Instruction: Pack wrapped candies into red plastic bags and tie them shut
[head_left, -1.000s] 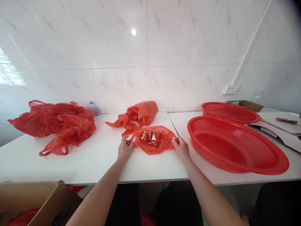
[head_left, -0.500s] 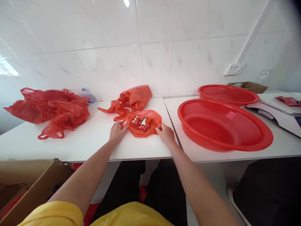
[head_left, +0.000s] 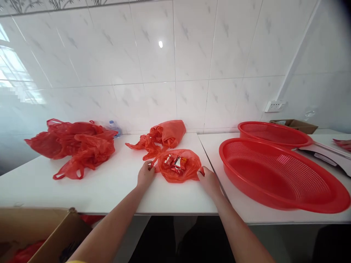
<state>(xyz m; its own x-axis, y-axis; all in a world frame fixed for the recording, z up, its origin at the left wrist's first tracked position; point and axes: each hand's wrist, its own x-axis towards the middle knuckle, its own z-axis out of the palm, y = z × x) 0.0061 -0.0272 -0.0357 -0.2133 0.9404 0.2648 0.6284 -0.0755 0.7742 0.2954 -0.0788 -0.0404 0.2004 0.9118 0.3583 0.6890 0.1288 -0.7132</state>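
Observation:
A small red plastic bag [head_left: 178,171] lies on the white table [head_left: 109,190] in front of me, with several small wrapped packets [head_left: 175,161] showing through it. My left hand [head_left: 145,175] pinches the bag's left handle. My right hand [head_left: 208,180] grips the bag's right handle. Both hands rest on the tabletop at either side of the bag. Just behind it lies another red bag [head_left: 164,134], crumpled and partly filled.
A pile of red bags [head_left: 74,144] sits at the left, a small water bottle [head_left: 113,127] behind it. Two large red mesh baskets [head_left: 279,171] and a white scale [head_left: 329,155] stand at the right. An open cardboard box [head_left: 35,233] is below left.
The camera tilted down and back up. My hands still hold the bag's two handles; the bag's position on the table looks unchanged.

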